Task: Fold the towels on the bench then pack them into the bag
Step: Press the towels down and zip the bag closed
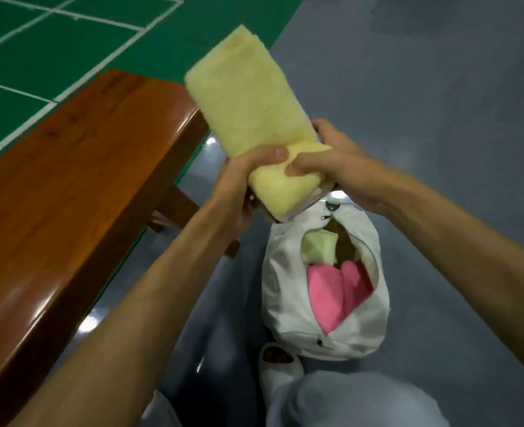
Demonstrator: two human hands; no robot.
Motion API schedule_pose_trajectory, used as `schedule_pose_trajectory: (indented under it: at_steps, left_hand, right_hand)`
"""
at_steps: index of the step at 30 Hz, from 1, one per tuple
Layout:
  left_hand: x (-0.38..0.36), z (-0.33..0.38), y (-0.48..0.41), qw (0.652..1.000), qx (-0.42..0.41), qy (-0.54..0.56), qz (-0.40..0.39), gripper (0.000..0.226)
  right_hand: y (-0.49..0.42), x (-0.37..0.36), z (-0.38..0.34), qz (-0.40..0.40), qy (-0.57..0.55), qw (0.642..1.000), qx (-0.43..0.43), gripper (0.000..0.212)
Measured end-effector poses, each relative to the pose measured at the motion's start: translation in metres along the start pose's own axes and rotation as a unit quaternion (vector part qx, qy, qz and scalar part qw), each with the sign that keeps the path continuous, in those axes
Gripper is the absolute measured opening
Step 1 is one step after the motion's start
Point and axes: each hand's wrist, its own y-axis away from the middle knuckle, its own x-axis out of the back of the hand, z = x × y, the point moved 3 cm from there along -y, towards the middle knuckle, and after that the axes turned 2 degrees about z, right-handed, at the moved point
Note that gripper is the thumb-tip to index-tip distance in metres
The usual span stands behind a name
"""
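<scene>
Folded yellow towel (245,106): gripped near its lower end by left hand (242,183) and right hand (334,161), above open white bag (288,291) holding pink towel (331,291) and pale green towel (317,248); wooden bench (69,167) at left.

The person has bare forearms (149,303), grey trousers (347,402), white slipper (280,375).

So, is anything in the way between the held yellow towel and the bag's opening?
Nothing visible blocks it. The left hand and right hand grip the yellow towel above the white bag, whose mouth gapes open. A pink towel and a pale green towel already fill part of it.
</scene>
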Motion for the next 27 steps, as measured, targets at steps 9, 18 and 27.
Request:
schedule_pose_trajectory:
  at_steps: [9,18,27]
  left_hand:
    - [0.034,-0.195,-0.016,0.967,0.234,0.104,-0.013,0.072]
    - [0.030,-0.271,-0.048,0.940,0.319,0.098,-0.068,0.064]
    - [-0.029,-0.301,-0.092,0.899,0.379,-0.054,-0.213,0.054]
  right_hand:
    - [-0.009,0.085,0.187,0.010,0.188,0.948,-0.256,0.022]
    - [-0.057,0.080,0.297,0.114,0.594,0.782,-0.154,0.017]
    - [-0.038,0.117,0.293,0.195,0.378,0.903,-0.063,0.041]
